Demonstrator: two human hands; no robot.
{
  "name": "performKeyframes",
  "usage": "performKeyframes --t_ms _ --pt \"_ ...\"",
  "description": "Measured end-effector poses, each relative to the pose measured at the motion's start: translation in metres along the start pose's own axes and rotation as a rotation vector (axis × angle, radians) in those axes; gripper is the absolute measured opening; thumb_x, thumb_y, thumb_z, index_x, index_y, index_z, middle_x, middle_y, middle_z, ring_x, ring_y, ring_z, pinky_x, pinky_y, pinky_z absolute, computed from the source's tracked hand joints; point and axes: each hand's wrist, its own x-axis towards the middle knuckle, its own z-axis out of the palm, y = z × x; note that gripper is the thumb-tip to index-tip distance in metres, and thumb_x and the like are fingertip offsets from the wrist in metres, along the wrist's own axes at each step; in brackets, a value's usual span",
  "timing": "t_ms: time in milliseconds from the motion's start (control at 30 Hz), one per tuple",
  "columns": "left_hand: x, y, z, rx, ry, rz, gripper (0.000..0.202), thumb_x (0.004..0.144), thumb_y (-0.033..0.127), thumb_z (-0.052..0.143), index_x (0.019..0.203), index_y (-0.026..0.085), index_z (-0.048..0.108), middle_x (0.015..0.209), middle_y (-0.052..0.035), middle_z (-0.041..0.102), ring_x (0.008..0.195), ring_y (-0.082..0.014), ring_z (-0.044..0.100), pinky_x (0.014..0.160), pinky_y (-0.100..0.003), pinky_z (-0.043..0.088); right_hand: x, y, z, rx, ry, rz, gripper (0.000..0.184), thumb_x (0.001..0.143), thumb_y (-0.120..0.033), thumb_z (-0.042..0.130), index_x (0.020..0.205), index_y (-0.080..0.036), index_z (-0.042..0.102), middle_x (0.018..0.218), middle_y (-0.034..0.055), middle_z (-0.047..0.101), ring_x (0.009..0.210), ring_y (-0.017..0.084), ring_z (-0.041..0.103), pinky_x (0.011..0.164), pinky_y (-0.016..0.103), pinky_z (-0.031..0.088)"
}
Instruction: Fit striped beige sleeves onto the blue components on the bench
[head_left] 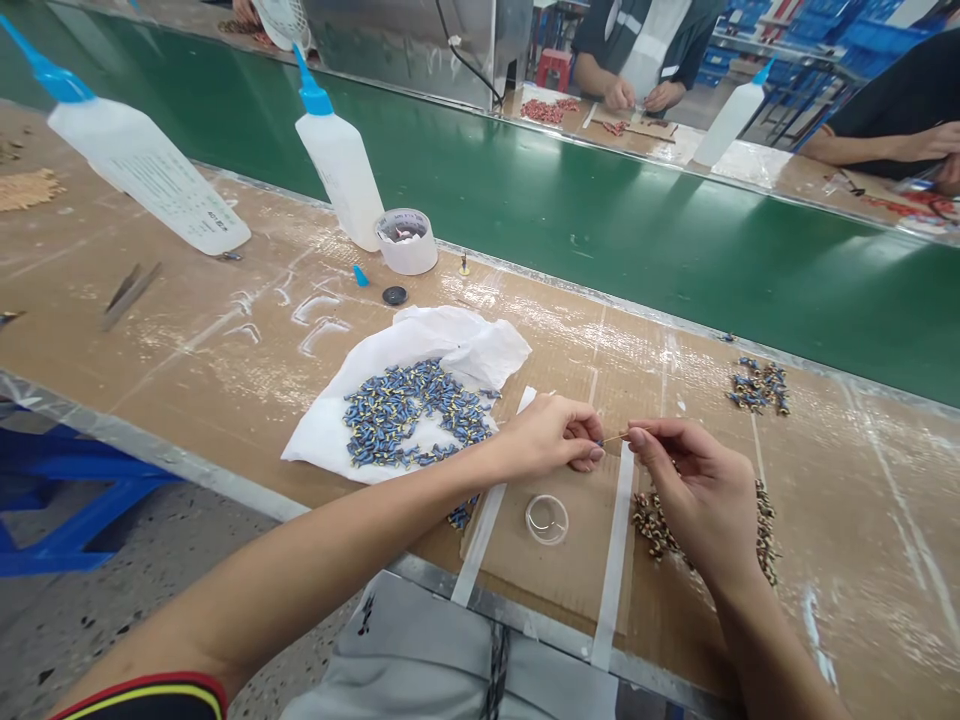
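Observation:
My left hand (551, 435) is closed, its thumb and fingers pinching a tiny dark-blue piece (600, 442) that is mostly hidden. Facing it, my right hand (705, 495) pinches a thin wooden stick (616, 437), whose far end meets the left fingertips. Below both hands, a small clear round cup (547, 520) stands on a cardboard pad (559, 580) fixed with white tape. To the left, many small blue-and-yellow pieces (397, 410) lie on a white sheet (319, 440). A pile of small brown-and-cream pieces (652, 525) is partly covered by my right hand.
Behind the sheet stand white bottles with blue nozzles (341, 180) and a tape roll (407, 243). More blue pieces (757, 387) lie at the back right. A green conveyor belt (525, 210) runs behind the table; across it, a co-worker's hands (637, 95) handle small red parts.

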Motion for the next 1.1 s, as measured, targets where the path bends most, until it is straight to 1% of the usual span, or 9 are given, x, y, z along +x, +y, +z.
performKeyframes --t_ms 133,267,400,600,767,833,900,1000,1100 --pt "0.000 0.000 0.000 -0.004 0.002 0.005 0.006 0.080 0.012 0.062 0.086 0.012 0.062 0.078 -0.0072 0.071 0.071 -0.0159 0.070 0.068 -0.028 0.056 0.000 -0.002 -0.002 -0.046 -0.019 -0.063 0.009 0.087 -0.029 0.064 0.090 -0.022 0.070 0.084 0.0022 0.074 0.073 0.018 0.068 0.068 0.029 0.051" --pt "-0.001 0.001 0.000 -0.017 0.000 0.014 0.006 0.080 0.012 0.062 0.086 0.012 0.061 0.078 -0.0074 0.071 0.071 -0.0162 0.070 0.069 -0.029 0.056 0.000 -0.003 -0.003 -0.037 -0.033 -0.069 0.009 0.088 -0.028 0.063 0.091 -0.022 0.069 0.082 0.0017 0.072 0.068 0.017 0.066 0.068 0.031 0.052" --pt "-0.001 0.000 0.000 -0.026 -0.004 0.007 0.006 0.080 0.012 0.062 0.086 0.012 0.061 0.077 -0.0072 0.071 0.071 -0.0164 0.070 0.070 -0.030 0.056 0.001 -0.002 -0.003 -0.023 -0.037 -0.089 0.007 0.087 -0.027 0.064 0.090 -0.022 0.069 0.082 0.0018 0.073 0.072 0.018 0.067 0.067 0.029 0.051" --pt "0.000 0.001 0.000 -0.051 -0.002 0.007 0.005 0.080 0.012 0.063 0.084 0.012 0.060 0.076 -0.0055 0.070 0.070 -0.0151 0.069 0.070 -0.029 0.056 0.000 0.000 0.000 0.014 -0.030 -0.047 0.006 0.087 -0.027 0.066 0.090 -0.023 0.069 0.084 0.0018 0.072 0.075 0.017 0.067 0.069 0.029 0.050" --pt "-0.001 0.000 0.000 -0.051 -0.007 0.019 0.005 0.080 0.012 0.063 0.085 0.012 0.061 0.075 -0.0044 0.069 0.069 -0.0143 0.068 0.069 -0.029 0.056 0.001 -0.001 -0.008 0.236 0.024 0.086 0.006 0.087 -0.028 0.066 0.091 -0.023 0.068 0.086 0.0025 0.071 0.075 0.016 0.065 0.068 0.028 0.051" --pt "-0.001 0.000 0.000 -0.043 -0.010 0.025 0.005 0.080 0.012 0.063 0.085 0.013 0.061 0.074 -0.0039 0.069 0.069 -0.0143 0.068 0.068 -0.028 0.055 0.002 -0.003 -0.015 0.354 0.022 0.081 0.004 0.088 -0.026 0.065 0.091 -0.024 0.067 0.086 0.0018 0.069 0.076 0.015 0.064 0.067 0.026 0.050" --pt "-0.002 0.000 -0.001 -0.046 -0.010 0.034 0.005 0.080 0.011 0.063 0.084 0.013 0.060 0.073 -0.0033 0.069 0.068 -0.0140 0.068 0.067 -0.028 0.055 0.002 -0.008 -0.019 0.418 -0.137 0.002 0.004 0.088 -0.022 0.064 0.089 -0.025 0.067 0.088 0.0016 0.066 0.081 0.015 0.062 0.069 0.025 0.049" --pt "-0.003 0.002 -0.002 0.027 -0.002 0.092 0.007 0.079 0.009 0.062 0.084 0.013 0.061 0.076 -0.0030 0.068 0.071 -0.0132 0.066 0.069 -0.027 0.053 -0.001 -0.019 -0.017 0.394 -0.499 -0.155 0.009 0.088 -0.018 0.063 0.088 -0.025 0.068 0.092 0.0021 0.064 0.088 0.016 0.060 0.077 0.029 0.047" --pt "-0.003 0.002 -0.004 0.139 0.017 0.160 0.009 0.078 0.008 0.061 0.085 0.013 0.063 0.081 -0.0027 0.068 0.076 -0.0124 0.064 0.073 -0.025 0.051 -0.005 -0.027 -0.005 0.323 -0.648 -0.238 0.011 0.090 -0.017 0.061 0.089 -0.024 0.069 0.093 0.0024 0.061 0.088 0.016 0.058 0.080 0.031 0.045"
